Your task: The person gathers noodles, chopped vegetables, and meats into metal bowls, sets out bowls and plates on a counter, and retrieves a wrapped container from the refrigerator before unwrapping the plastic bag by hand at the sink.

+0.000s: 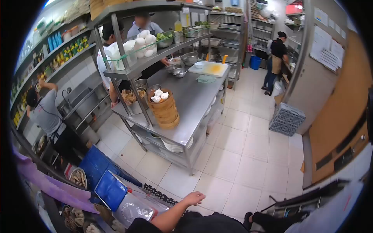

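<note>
My left hand (194,199) reaches out over the tiled floor at the bottom centre. Its fingers are loosely bent and apart, with nothing visible in them. Close by, to its left, is a clear plastic container (134,209) with a blue card-like panel (111,190) beside it, and a black strip with white dots (160,195). The hand does not appear to touch any of these. My right hand is out of view.
A steel table (194,99) holds stacked bamboo steamers (164,110) with white buns, bowls and a cutting board (208,69). Co-workers stand behind it, at the left shelves and at right. A grey crate (287,119) sits near a wooden door (342,105). Another person's legs show lower right.
</note>
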{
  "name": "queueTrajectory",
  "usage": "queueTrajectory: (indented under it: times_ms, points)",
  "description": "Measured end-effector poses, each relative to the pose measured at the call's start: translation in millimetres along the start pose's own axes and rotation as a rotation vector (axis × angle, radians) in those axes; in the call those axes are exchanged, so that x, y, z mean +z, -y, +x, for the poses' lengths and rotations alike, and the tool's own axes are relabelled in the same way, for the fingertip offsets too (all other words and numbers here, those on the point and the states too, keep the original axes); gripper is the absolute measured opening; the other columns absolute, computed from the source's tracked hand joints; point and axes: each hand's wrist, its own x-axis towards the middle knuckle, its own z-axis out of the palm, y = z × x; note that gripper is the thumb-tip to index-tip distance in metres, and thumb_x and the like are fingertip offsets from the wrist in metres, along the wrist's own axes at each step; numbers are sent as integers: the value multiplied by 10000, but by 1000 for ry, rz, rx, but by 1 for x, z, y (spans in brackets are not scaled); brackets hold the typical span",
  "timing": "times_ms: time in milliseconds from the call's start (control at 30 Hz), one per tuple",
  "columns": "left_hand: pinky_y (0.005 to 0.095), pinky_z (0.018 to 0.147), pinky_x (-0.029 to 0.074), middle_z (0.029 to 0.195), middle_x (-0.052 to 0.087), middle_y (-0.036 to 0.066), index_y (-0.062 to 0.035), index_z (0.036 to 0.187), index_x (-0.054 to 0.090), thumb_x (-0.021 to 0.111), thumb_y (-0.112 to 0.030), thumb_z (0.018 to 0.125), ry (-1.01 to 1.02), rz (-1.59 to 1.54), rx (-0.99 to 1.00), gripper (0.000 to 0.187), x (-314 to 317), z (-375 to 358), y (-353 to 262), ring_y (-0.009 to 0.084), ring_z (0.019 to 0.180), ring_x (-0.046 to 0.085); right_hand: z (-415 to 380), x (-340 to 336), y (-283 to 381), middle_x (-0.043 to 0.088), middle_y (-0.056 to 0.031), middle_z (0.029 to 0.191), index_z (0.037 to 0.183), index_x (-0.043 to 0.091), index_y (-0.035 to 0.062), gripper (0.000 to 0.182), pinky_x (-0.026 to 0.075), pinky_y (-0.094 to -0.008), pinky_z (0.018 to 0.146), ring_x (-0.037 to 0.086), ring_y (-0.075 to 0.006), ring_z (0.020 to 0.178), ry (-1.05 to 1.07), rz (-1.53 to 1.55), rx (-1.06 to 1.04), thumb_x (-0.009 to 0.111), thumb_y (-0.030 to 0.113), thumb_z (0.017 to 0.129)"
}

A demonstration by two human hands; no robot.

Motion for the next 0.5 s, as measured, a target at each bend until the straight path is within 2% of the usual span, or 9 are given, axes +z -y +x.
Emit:
queueTrajectory:
  times_ms: [67, 100, 133, 200, 267, 333, 400, 433, 500]
  points:
    - [295, 631, 537, 1107, 655, 107, -30, 1235, 579, 642, -402, 896, -107, -161, -6, 507, -25, 24, -3, 189, 858, 679, 117, -105, -30, 717, -138, 840, 857, 714, 84, 276, 558, -439, 691, 706, -270, 803, -181, -193, -165, 708, 340, 754]
    - [292, 632, 538, 1101, 654, 109, -24, 1228, 580, 640, -388, 900, -144, -241, -24, 494, -39, 33, -11, 188, 853, 679, 161, -164, -20, 695, -135, 730, 780, 701, 21, 244, 545, -355, 569, 690, -222, 657, -357, 532, 252, 704, 264, 793]
    - [289, 632, 539, 1094, 654, 110, -17, 1220, 580, 638, -374, 904, -179, -321, -47, 480, -50, 41, -19, 186, 848, 680, 169, -262, 13, 672, -114, 676, 715, 672, -19, 268, 522, -298, 510, 661, -184, 581, -365, 514, 184, 695, 227, 819]
    - [290, 634, 537, 1068, 658, 107, -17, 1199, 594, 637, -363, 907, -268, -376, -103, 455, -76, 75, -29, 186, 851, 681, 201, -404, 82, 710, -154, 787, 837, 710, -32, 345, 559, -347, 642, 692, -216, 704, -383, 628, 270, 700, 312, 836]
    - [297, 637, 535, 1021, 676, 122, -12, 1139, 633, 641, -356, 898, -352, -402, -127, 420, -96, 111, -42, 172, 834, 684, 285, -464, 82, 723, -184, 942, 1007, 717, -17, 435, 544, -375, 807, 693, -250, 884, -446, 315, 45, 671, 393, 870]
    - [335, 696, 541, 1025, 687, 143, -12, 1122, 646, 631, -379, 887, -402, -244, -125, 436, -117, 157, -77, 206, 864, 688, 304, -530, 150, 707, -189, 1058, 1116, 695, 27, 484, 504, -374, 905, 663, -270, 1020, -383, 394, 0, 637, 453, 893]
    - [390, 850, 520, 1072, 687, 181, -10, 1117, 652, 598, -437, 868, -480, 74, 15, 496, -124, 227, -82, 293, 975, 670, 332, -566, 203, 685, -227, 1077, 1116, 690, 19, 549, 491, -392, 945, 653, -329, 1063, -319, 370, -93, 608, 506, 877]
    - [411, 926, 485, 1082, 683, 178, -31, 1132, 655, 576, -463, 870, -438, 130, -17, 512, -130, 222, -140, 346, 1051, 634, 340, -579, 230, 686, -220, 1084, 1123, 690, 24, 546, 493, -392, 943, 653, -332, 1061, -267, 343, -126, 619, 504, 871]
    - [400, 904, 497, 1082, 682, 186, -42, 1142, 657, 583, -428, 885, -468, 287, 84, 469, -134, 257, -190, 333, 1033, 645, 375, -603, 250, 701, -179, 1052, 1133, 691, 36, 520, 507, -377, 897, 660, -290, 987, -174, 273, -194, 645, 481, 870]
